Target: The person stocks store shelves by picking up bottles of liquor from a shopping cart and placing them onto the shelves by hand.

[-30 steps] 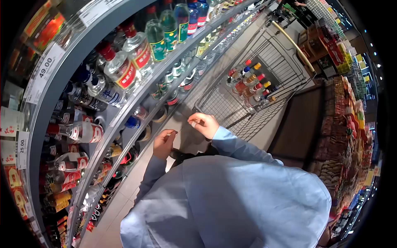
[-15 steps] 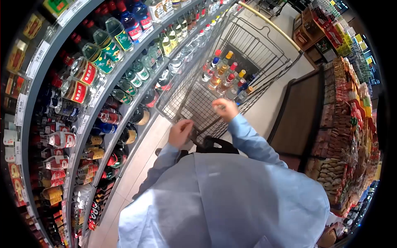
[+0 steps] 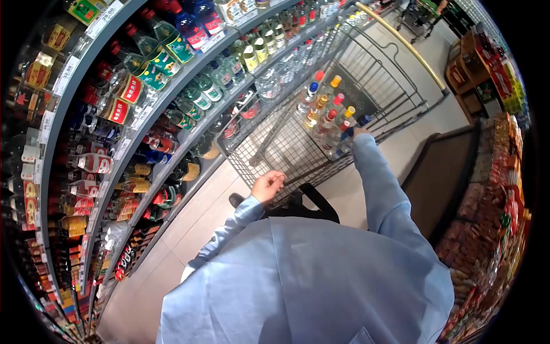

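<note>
My left hand (image 3: pixel 268 186) hovers over the near end of the wire shopping cart (image 3: pixel 269 143), its fingers curled together, with nothing visible in them. My right hand (image 3: pixel 360 132) has reached in among the bottles at the cart's right side. It is at a bottle with a dark blue cap (image 3: pixel 364 120); the sleeve and bottles hide most of its fingers, so I cannot tell its grip. Several clear and amber bottles stand upright together in the cart, among them a blue-capped bottle (image 3: pixel 306 98) and a gold-capped amber bottle (image 3: pixel 314 113).
Curved shelves (image 3: pixel 123 129) packed with bottles run along my left. On the right are a dark panel (image 3: pixel 438 172) and stacked packaged goods (image 3: pixel 487 229). The cart's yellow handle (image 3: pixel 401 39) is at its far end. Another cart (image 3: pixel 417 23) is farther back.
My right hand has moved forward and right, from above the cart's near part to the bottles. My left hand has shifted slightly right. The view has turned, moving the cart rightward.
</note>
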Action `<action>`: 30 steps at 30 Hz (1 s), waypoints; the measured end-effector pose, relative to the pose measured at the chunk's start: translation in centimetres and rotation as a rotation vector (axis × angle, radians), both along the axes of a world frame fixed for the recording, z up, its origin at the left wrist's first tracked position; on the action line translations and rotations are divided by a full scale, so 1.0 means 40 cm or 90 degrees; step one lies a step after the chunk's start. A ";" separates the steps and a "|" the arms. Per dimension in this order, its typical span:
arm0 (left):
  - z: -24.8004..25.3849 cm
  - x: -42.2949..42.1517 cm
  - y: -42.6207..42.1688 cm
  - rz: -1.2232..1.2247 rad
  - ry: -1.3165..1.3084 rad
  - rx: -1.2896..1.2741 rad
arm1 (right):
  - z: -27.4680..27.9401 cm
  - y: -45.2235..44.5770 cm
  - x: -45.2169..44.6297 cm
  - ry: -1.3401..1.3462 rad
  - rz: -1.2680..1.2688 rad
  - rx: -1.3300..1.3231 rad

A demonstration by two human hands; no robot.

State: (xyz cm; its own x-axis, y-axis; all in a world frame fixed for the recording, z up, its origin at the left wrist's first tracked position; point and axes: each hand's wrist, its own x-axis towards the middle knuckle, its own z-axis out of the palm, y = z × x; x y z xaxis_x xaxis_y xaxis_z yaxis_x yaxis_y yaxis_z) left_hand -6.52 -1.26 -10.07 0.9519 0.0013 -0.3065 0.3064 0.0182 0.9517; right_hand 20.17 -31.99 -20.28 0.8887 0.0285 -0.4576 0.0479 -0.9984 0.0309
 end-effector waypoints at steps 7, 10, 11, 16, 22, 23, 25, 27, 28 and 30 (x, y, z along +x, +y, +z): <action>-0.098 0.000 -0.002 -0.005 0.032 0.034 | -0.009 0.006 -0.009 0.037 0.051 -0.028; -0.115 0.015 -0.012 0.033 0.070 -0.014 | 0.020 0.013 0.000 0.092 0.114 -0.075; -0.109 0.022 -0.017 0.036 0.069 -0.025 | 0.032 0.017 0.002 0.104 0.141 -0.086; -0.150 0.041 -0.015 0.026 0.041 -0.048 | 0.011 0.062 -0.044 0.066 0.248 -0.082; -0.166 0.042 -0.013 0.051 0.064 -0.045 | 0.081 0.188 -0.118 0.109 0.227 -0.041; -0.171 0.042 -0.011 0.047 0.062 -0.040 | 0.086 0.194 -0.117 0.119 0.222 -0.035; -0.187 0.045 -0.004 0.043 0.054 -0.027 | 0.041 0.200 -0.124 0.120 0.227 0.002; -0.206 0.043 0.004 0.043 0.048 -0.011 | 0.016 0.212 -0.131 0.138 0.228 0.026; -0.215 0.041 0.007 0.051 0.051 -0.024 | 0.038 0.241 -0.142 0.155 0.227 0.031; -0.217 0.039 0.014 0.067 0.057 -0.046 | 0.044 0.289 -0.160 0.159 0.225 0.012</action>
State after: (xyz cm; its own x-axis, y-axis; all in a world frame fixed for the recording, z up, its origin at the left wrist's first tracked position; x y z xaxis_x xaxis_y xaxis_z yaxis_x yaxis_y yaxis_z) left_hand -4.95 -0.68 -18.77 0.9166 0.0750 -0.3928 0.3824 0.1224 0.9158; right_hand 13.79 -20.44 -18.51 0.6851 0.3213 -0.6537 0.3907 -0.9195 -0.0425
